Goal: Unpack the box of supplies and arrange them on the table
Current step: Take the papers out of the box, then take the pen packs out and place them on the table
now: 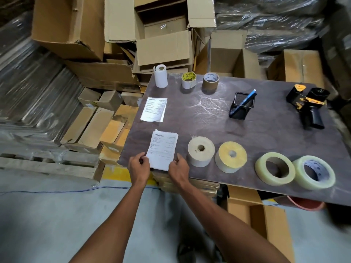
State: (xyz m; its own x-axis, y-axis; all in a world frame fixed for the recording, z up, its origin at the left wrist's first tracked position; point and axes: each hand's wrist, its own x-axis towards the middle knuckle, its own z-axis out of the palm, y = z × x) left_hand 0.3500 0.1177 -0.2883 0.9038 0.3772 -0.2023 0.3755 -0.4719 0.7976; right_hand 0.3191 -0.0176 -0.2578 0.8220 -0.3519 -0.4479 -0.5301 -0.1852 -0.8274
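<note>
Both hands hold the stack of printed papers (163,150) at its near corners, the left hand (138,168) and the right hand (178,170) pinching it, its long side pointing away across the table (266,130) edge.

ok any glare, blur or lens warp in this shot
Head view: wide-angle warp bows the dark brown table edges; pale glare on the tabletop behind the black mesh pen holder; right corners smeared; the white printed paper stack is sharp.
</note>
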